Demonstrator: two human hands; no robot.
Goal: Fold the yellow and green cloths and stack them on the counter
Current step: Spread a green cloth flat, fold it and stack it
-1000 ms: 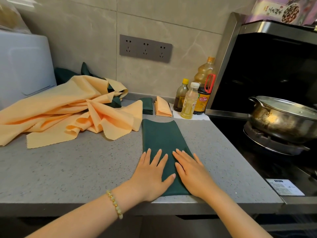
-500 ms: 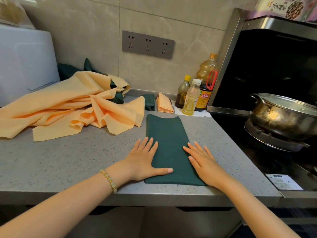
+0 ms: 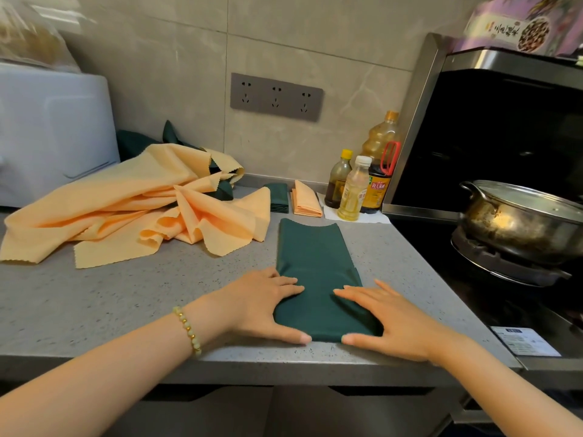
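Observation:
A dark green cloth (image 3: 312, 247), folded into a long strip, lies on the grey counter (image 3: 110, 304) and runs away from me. My left hand (image 3: 265, 304) and my right hand (image 3: 388, 320) clasp its near end from either side, fingers on top and thumbs at the near edge. The cloth bunches slightly between them. A loose heap of yellow cloths (image 3: 126, 209) sprawls at the left, with crumpled green cloth (image 3: 135, 143) behind it. A folded green cloth (image 3: 278, 197) and a folded yellow cloth (image 3: 305, 201) sit side by side near the wall.
Three bottles (image 3: 351, 190) stand by the wall right of the folded cloths. A steel pot (image 3: 520, 222) sits on the stove at the right, beside the counter's edge. A white appliance (image 3: 53, 130) fills the back left corner.
My hands slid from lying flat on the strip to its near corners and closed on them. The near end has wrinkled and lifted a little.

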